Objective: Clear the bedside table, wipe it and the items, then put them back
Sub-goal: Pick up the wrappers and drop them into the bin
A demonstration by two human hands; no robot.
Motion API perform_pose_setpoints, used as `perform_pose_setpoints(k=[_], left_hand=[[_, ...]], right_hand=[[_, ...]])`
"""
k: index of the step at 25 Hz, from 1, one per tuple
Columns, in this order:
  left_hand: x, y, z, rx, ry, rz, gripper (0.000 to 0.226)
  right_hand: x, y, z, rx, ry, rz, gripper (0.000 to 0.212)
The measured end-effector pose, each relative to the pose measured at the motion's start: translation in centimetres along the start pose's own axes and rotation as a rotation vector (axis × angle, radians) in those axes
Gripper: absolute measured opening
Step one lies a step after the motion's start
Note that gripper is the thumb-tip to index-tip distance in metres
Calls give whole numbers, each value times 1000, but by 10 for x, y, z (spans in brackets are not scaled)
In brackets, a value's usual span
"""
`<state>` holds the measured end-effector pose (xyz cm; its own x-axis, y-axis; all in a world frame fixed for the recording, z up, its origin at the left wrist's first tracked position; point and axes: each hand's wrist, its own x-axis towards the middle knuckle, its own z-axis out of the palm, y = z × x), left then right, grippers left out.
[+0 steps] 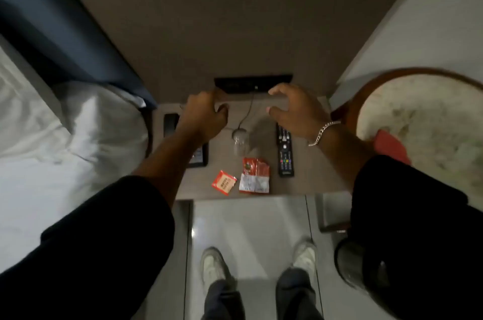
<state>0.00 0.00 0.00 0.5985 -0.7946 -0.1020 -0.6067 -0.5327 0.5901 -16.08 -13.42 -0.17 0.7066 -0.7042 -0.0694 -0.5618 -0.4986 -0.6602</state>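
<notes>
The bedside table stands against the wall between the bed and a round table. On it lie a black remote, a clear plastic bottle, a red and white sachet pack and a small orange sachet. A dark flat device is partly hidden under my left forearm, and another black object lies at the left edge. My left hand hovers at the table's back with fingers half curled, nothing seen in it. Further right, above the remote, my right hand is spread open and empty.
A black socket panel sits in the wall, and a cable runs down from it to the table. White pillow and bed are on the left. The round marble table on the right carries a red cloth. A dark bin stands on the tiled floor.
</notes>
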Motion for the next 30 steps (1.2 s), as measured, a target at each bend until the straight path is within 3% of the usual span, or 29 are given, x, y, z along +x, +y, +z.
perform_pose_setpoints(k=[4, 6, 11, 14, 18, 21, 25, 30], left_hand=[[-24, -99, 125, 83, -241, -255, 40], [-34, -136, 172, 215, -353, -355, 46], [-45, -181, 248, 374, -219, -336, 65], [-50, -178, 269, 240, -78, -309, 50], [-57, -143, 276, -38, -35, -356, 21], [-79, -87, 302, -227, -205, -337, 21], [-107, 1, 369, -290, -426, -265, 14], [-155, 111, 474, -212, -718, 59, 24]], right_hand=[[-27, 99, 119, 17, -137, 233, 45], [-37, 135, 168, -57, -154, 236, 43], [-46, 178, 257, -279, -137, 120, 65], [-59, 183, 272, -204, -5, 185, 71], [-107, 191, 260, 234, 183, 370, 45], [-167, 222, 225, 346, 492, 594, 29], [-256, 281, 175, 325, 777, 947, 31], [-357, 369, 117, 204, 1049, 1311, 38]])
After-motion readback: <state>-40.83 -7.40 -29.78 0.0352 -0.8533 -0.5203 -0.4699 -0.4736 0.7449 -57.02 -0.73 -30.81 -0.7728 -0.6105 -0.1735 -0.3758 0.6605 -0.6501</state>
